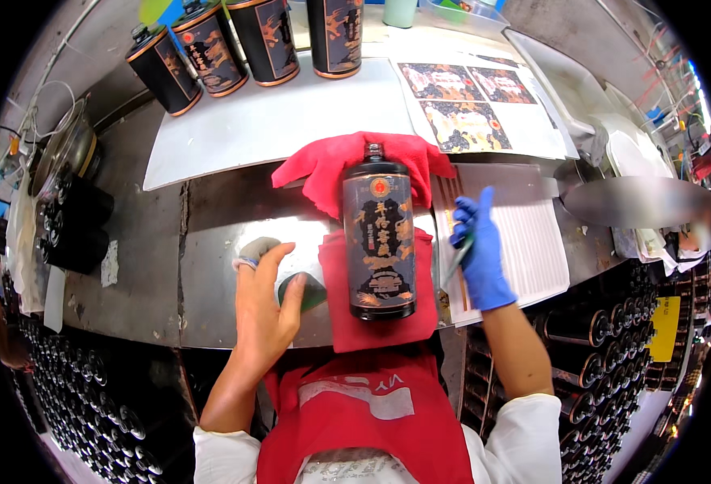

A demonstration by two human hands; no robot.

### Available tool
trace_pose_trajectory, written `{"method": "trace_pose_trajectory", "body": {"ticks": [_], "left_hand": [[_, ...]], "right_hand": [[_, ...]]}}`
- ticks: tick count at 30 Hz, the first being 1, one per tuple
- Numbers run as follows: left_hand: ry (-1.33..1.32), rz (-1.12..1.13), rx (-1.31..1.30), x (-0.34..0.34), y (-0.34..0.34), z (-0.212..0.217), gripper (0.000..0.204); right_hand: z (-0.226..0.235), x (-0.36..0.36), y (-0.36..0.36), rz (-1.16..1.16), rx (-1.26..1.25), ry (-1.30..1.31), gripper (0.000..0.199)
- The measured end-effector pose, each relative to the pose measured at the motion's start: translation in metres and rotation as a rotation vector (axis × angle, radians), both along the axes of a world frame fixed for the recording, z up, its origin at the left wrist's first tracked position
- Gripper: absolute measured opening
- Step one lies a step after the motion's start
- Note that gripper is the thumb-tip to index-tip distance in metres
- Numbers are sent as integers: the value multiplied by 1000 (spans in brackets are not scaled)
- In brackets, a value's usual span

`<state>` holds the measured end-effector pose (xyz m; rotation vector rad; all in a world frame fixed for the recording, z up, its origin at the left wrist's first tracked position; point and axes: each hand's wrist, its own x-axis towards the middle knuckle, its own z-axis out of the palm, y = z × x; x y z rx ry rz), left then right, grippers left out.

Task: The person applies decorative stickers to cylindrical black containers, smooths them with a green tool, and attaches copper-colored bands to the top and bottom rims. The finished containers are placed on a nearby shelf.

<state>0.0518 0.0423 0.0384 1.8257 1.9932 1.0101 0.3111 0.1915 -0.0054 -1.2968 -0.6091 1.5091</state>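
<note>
The black bottle with copper-toned decoration point(380, 242) appears to lie on its back on the folded red cloth point(336, 310), and with neither hand on it, I reckon a sideways nudge could roll it off. The bare left hand point(264, 302) has thumb and forefinger parted on nothing; the blue-gloved right hand point(483, 256) curls round a slim tool point(459, 258), which might scuff the bottle if it slipped.

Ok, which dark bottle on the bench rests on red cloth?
The bottle between your left hand and blue-gloved right hand; the four bottles behind it stand on a white sheet instead.
</note>
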Motion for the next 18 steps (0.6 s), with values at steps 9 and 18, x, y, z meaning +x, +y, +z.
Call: {"method": "trace_pose_trajectory", "body": {"ticks": [9, 18], "left_hand": [[77, -34, -326, -12, -10, -41, 47], [-1185, -32, -309, -33, -10, -41, 36]], "right_hand": [[0, -13, -72, 303, 409, -391, 21], [67, 32, -41, 392, 251, -145, 35]]}}
